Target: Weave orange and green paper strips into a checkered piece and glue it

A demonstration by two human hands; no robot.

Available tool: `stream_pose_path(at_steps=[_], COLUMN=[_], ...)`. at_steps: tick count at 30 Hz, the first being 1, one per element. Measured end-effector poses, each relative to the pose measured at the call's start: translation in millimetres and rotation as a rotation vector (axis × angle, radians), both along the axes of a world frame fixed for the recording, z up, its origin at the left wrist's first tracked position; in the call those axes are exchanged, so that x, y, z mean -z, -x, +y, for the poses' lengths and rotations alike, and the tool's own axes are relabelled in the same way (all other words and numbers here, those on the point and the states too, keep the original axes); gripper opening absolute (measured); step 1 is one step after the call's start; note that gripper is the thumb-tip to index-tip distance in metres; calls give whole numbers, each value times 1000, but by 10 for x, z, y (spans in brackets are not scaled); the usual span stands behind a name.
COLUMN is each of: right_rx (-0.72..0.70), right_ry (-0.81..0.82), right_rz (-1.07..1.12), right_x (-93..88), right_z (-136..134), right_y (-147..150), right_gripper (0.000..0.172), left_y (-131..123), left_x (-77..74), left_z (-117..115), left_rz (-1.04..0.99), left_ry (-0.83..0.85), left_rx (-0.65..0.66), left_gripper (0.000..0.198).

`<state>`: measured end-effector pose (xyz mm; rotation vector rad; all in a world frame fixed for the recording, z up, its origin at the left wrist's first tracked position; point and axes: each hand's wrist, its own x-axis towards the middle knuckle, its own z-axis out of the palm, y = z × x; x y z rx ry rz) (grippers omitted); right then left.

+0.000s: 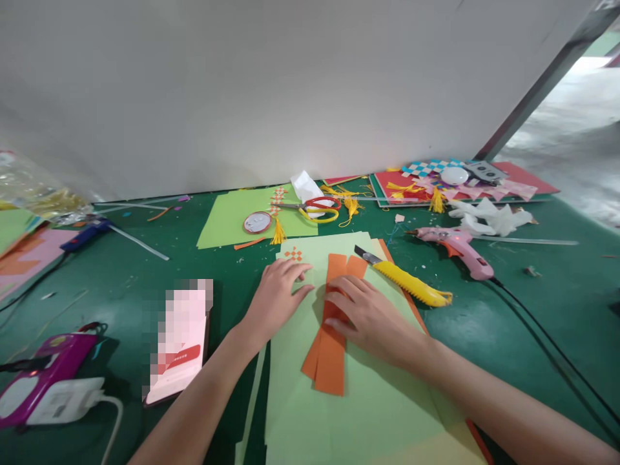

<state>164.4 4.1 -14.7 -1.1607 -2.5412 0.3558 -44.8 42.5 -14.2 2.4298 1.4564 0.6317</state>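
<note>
Two or more orange paper strips (331, 361) lie crossed on a stack of pale green paper (305, 420). My right hand (363, 310) rests over the strips with its fingers spread and slightly bent, touching them. Left of the strips, my left hand (281, 290) hovers at or on the green paper, fingers apart and holding nothing. A small orange woven piece (293, 254) lies just beyond my left fingertips. A yellow box cutter (411, 283) with its blade out lies right of the strips.
Behind are scissors (320, 214), yellow tassels (278, 232) and a round tin (258, 223). A pink glue gun (458, 248) with a cord lies right. At left are a phone (181, 349), a purple power strip (62, 368) and a blue glue gun (87, 235). A wall (242, 97) stands behind.
</note>
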Motion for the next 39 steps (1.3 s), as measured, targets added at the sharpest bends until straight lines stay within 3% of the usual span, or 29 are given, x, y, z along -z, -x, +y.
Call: stream_pose_path(at_steps=[4, 8, 13, 16, 18, 21, 25, 28, 31, 34, 39], right_rx=[1, -12, 70, 116, 108, 160, 268, 359, 416, 375, 364], right_ry=[1, 11, 68, 144, 227, 385, 531, 559, 573, 647, 657], right_rz=[19, 43, 188, 385, 518, 698, 885, 963, 998, 915, 803], right_x=[8, 19, 21, 1, -20, -52, -93, -105, -108, -142, -235], right_z=[7, 16, 32, 27, 12, -8, 13, 50, 71, 68, 54], right_y=[-1, -15, -36, -1, 52, 135, 133, 61, 10, 16, 69], right_gripper=[21, 20, 30, 32, 15, 32, 28, 32, 42, 37, 33], left_y=[-7, -27, -60, -106, -139, -169, -182, -195, -201, -197, -200], left_x=[-48, -126, -193, -226, -246, -256, -234, -206, -175, -148, -150], left_z=[-4, -7, -16, -55, -90, -131, -164, -189, -191, -165, -156], left_rz=[-157, -416, -953, -1198, -1237, -1236, -1205, -1121, -1015, -1029, -1110], left_ry=[34, 149, 318, 325, 314, 332, 656, 793, 756, 655, 568], left_rx=[-25, -156, -297, -313, -304, -290, -178, -128, -239, -351, -418], left_gripper=[29, 22, 25, 25, 23, 22, 37, 32, 29, 33, 36])
